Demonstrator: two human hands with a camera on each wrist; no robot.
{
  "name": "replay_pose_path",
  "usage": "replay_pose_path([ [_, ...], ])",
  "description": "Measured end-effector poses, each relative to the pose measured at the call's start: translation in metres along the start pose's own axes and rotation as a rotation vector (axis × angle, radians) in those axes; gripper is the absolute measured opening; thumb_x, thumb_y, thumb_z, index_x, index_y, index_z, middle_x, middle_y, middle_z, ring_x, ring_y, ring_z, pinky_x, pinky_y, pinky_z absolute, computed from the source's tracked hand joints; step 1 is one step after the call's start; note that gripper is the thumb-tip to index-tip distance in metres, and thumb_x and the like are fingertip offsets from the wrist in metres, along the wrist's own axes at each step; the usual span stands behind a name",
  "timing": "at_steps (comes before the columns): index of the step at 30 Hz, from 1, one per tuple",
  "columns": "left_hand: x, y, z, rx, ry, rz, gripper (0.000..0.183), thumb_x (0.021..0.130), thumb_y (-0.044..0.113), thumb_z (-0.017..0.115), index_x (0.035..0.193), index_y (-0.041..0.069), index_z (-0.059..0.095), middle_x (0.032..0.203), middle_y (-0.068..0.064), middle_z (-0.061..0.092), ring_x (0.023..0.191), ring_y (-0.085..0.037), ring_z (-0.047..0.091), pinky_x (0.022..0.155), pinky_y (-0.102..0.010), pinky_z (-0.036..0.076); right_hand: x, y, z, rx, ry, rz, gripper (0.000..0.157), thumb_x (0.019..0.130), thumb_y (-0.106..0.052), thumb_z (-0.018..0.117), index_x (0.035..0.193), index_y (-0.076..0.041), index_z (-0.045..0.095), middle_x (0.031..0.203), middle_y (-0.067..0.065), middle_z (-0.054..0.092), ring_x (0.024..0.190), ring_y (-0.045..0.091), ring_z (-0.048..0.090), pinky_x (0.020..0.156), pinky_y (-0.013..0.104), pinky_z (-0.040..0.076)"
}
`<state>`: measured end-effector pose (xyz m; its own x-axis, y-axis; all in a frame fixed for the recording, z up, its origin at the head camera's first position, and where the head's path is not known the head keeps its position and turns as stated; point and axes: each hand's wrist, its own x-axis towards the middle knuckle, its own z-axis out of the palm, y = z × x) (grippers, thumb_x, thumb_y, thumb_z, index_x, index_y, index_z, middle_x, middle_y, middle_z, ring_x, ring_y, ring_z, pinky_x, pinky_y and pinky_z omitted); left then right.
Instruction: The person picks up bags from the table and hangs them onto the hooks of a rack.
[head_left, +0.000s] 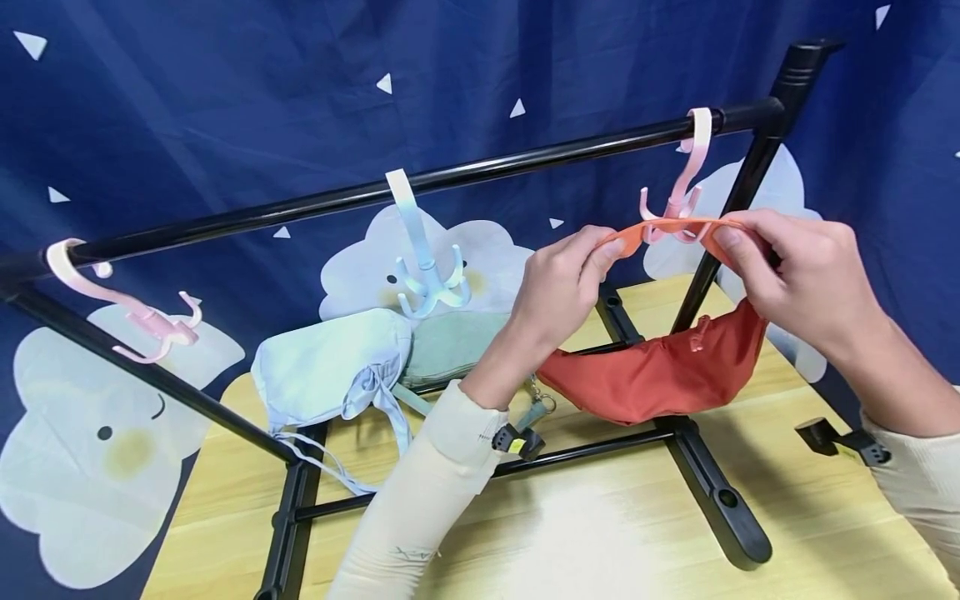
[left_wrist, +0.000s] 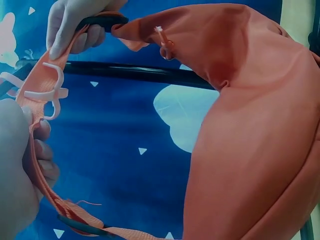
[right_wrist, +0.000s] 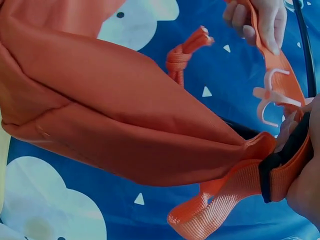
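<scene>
Crossbar: landmark — black, round, glossy, top of a rack standing on the table.
Hooks: all hung on the crossbar — left pink hook near its left end, white-to-blue hook around mid-span, right pink hook near its right end. Smooth, curved prongs.
Pouches: pale-blue pouch and green pouch, below the crossbar's middle; the left forearm covers part of the green one.
Backdrop: dark-blue curtain behind the crossbar, white triangles and clouds.
Table: below the crossbar, pale wood grain.
In the way: strap crosses the right pink hook's prongs, partly masking them; can't tell if they bear it.
Left hand: below the crossbar's right half, pinching the strap.
Right hand: below and right of the crossbar's right end, gripping the strap by a black buckle.
Red waist bag: below the crossbar's right half, slung from the strap. Crescent, smooth creased fabric, knotted cord pull.
Strap: orange ribbed webbing, arched between both hands.
</scene>
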<state>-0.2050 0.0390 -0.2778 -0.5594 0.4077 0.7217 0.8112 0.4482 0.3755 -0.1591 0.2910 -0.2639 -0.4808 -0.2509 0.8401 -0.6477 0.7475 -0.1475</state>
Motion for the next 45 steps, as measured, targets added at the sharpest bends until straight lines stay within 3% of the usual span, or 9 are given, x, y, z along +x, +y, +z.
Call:
replay_pose_path([
  [5,0.000,0.001,-0.001,-0.031,-0.041,-0.071,0.024,0.108,0.026,0.056,0.114,0.007,0.070,0.080,-0.004,0.063,0.067,-0.013,0.057,0.062,-0.019,0.041,0.002,-0.001,-0.001,0.002,-0.030,0.040,0.017,0.097,-0.007,0.067,0.104,0.005,0.075,0.064,0.006,0.055,0.064,-0.015,0.032,0.058,0.007,0.024],
  [12,-0.001,0.004,0.001,-0.060,-0.067,-0.137,0.026,0.108,0.027,0.055,0.118,0.008,0.070,0.084,-0.005,0.067,0.069,-0.014,0.061,0.063,-0.017,0.044,0.000,-0.004,0.001,0.017,-0.014,0.093,0.018,0.098,-0.008,0.067,0.105,0.005,0.076,0.065,0.002,0.054,0.061,-0.016,0.034,0.057,0.006,0.027],
  [19,-0.010,0.001,0.007,-0.073,-0.055,-0.116,0.024,0.108,0.026,0.056,0.114,0.007,0.070,0.082,-0.005,0.066,0.068,-0.013,0.059,0.061,-0.017,0.043,-0.006,-0.006,0.004,0.003,0.031,0.125,0.020,0.097,-0.011,0.067,0.104,0.005,0.076,0.066,0.009,0.058,0.063,-0.017,0.034,0.060,0.004,0.027],
  [21,-0.013,0.002,0.009,-0.082,-0.057,-0.120,0.024,0.108,0.026,0.056,0.113,0.007,0.070,0.081,-0.005,0.065,0.068,-0.012,0.059,0.061,-0.017,0.043,-0.008,-0.006,0.005,0.006,0.042,0.147,0.020,0.097,-0.012,0.068,0.104,0.004,0.076,0.067,0.004,0.058,0.064,-0.018,0.034,0.061,0.003,0.028],
  [27,-0.020,0.004,0.010,-0.114,-0.084,-0.126,0.026,0.110,0.027,0.052,0.113,0.007,0.069,0.080,-0.004,0.062,0.067,-0.012,0.055,0.062,-0.017,0.042,-0.013,-0.005,0.004,0.039,0.067,0.206,0.019,0.095,-0.014,0.072,0.103,0.002,0.078,0.075,-0.028,0.049,0.063,-0.018,0.037,0.061,0.003,0.031],
  [32,-0.025,0.006,0.008,-0.132,-0.113,-0.144,0.028,0.111,0.028,0.049,0.115,0.008,0.068,0.079,-0.003,0.058,0.066,-0.011,0.052,0.061,-0.017,0.040,-0.016,-0.006,0.002,0.055,0.057,0.225,0.023,0.096,-0.017,0.073,0.104,0.004,0.076,0.079,-0.039,0.045,0.062,-0.019,0.038,0.060,0.003,0.031],
  [45,-0.037,0.010,0.003,-0.115,-0.134,-0.108,0.029,0.111,0.027,0.048,0.118,0.008,0.069,0.085,0.000,0.061,0.074,-0.009,0.054,0.069,-0.016,0.045,-0.023,-0.005,0.001,0.106,0.101,0.252,0.028,0.096,-0.022,0.074,0.104,0.006,0.075,0.081,-0.038,0.047,0.068,-0.016,0.039,0.062,0.007,0.029],
])
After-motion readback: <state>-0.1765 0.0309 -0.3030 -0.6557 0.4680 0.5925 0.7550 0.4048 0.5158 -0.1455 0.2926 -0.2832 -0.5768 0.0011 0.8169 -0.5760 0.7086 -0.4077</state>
